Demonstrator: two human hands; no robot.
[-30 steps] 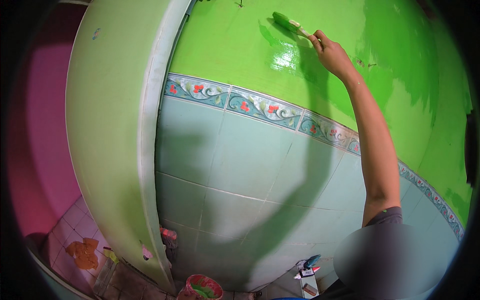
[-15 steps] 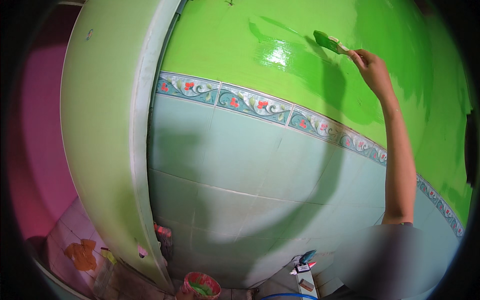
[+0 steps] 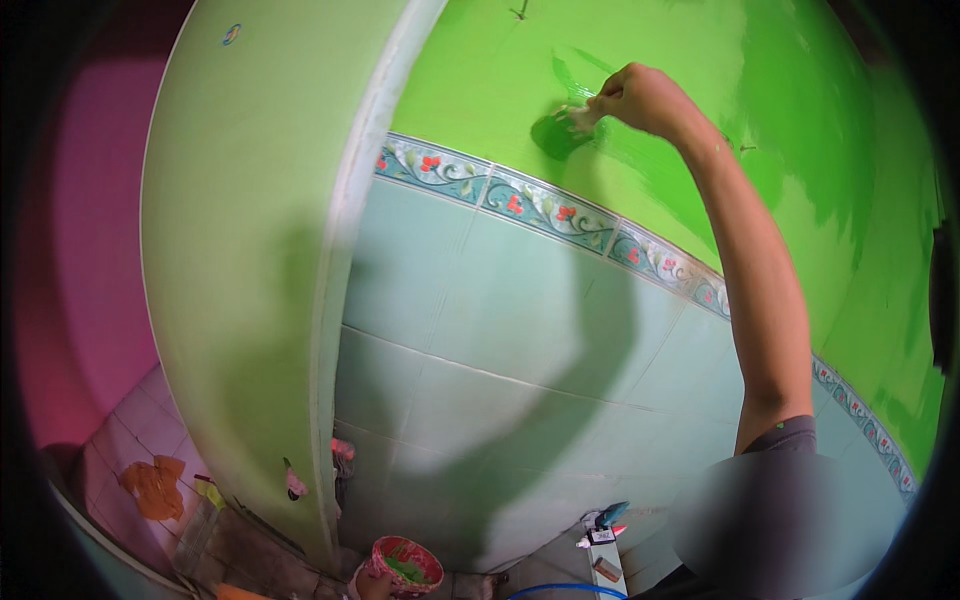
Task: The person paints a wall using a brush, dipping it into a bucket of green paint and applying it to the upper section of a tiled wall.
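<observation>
1. Head view: the right hand (image 3: 642, 98) has its fingers (image 3: 604, 103) clasped around the pale handle of a green-coated paintbrush (image 3: 580, 120).
2. The blurred brush is at the bright green upper wall (image 3: 470, 90), above the floral tile border (image 3: 550, 212).
3. The left hand (image 3: 374, 584), partly cut off, grips the rim of a round red bucket (image 3: 430, 562) containing green paint (image 3: 408, 570).

Paintbrush (image 3: 572, 127) in my right hand (image 3: 642, 98), blurred, green bristles slanting down-left at bright green wall (image 3: 475, 85), red bucket (image 3: 385, 551) in my left hand (image 3: 374, 584), mouth up, green paint (image 3: 408, 571) inside
</observation>
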